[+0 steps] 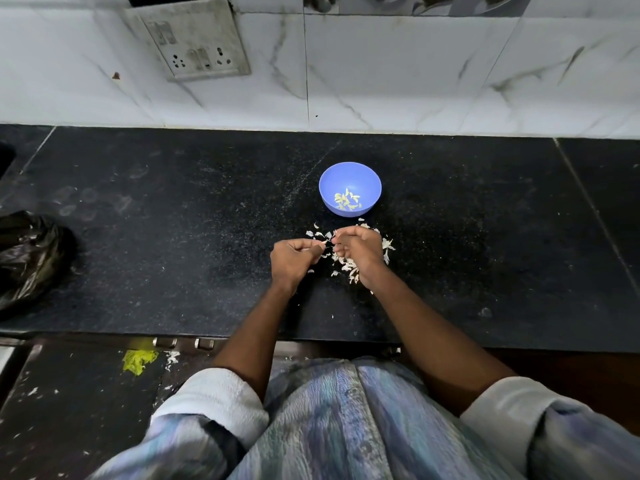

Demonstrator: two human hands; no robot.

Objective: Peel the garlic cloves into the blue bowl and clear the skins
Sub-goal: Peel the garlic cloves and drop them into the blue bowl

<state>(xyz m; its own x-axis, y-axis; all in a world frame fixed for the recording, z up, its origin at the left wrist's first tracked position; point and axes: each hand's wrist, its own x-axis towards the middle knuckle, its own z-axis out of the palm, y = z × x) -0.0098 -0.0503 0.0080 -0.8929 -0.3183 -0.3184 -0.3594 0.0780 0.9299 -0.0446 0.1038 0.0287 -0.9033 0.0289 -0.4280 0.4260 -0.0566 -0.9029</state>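
Your left hand (294, 259) and right hand (356, 249) at frame centre, fingers pinching garlic clove (325, 242) together over skins (346, 265); blue bowl (350, 174) just above.

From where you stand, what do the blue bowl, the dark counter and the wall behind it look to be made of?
The bowl looks like plastic: even matte blue, thin rim, no glaze shine. The counter seems polished black stone, perhaps granite: fine pale speckles, straight seams, soft sheen. The wall appears to be glossy white tile with grey marble-like veins; whether real marble, I cannot tell.

Left hand (294, 259) and right hand (356, 249) curled, fingertips meeting.
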